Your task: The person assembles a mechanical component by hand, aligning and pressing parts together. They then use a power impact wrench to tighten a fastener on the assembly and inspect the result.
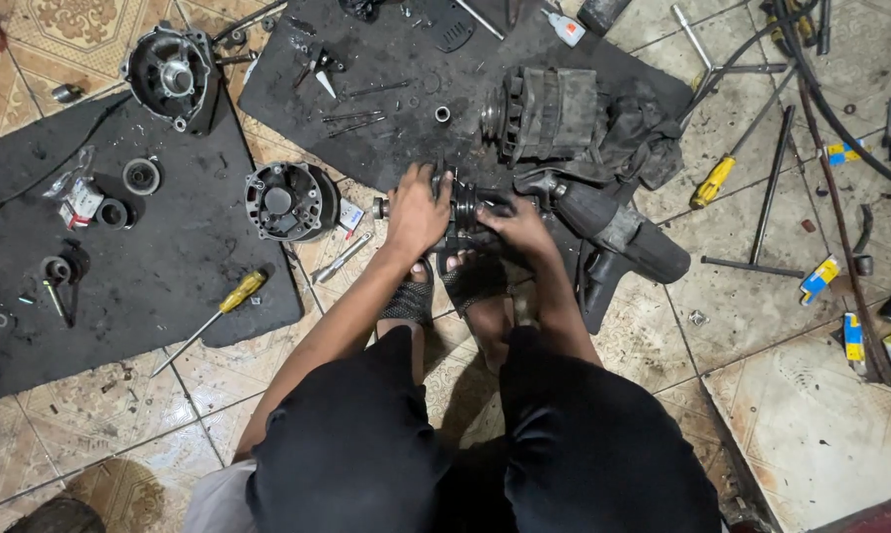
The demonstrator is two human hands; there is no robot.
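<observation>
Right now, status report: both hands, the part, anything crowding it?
Left hand and right hand both clamped on the dark rotor assembly. Power drill lies touching right hand's side. Round housing sits apart, left.

Our left hand and right hand cover most of the dark rotor part between them, so we cannot tell its shape. Right of it, the cables run off the frame's edge.
</observation>
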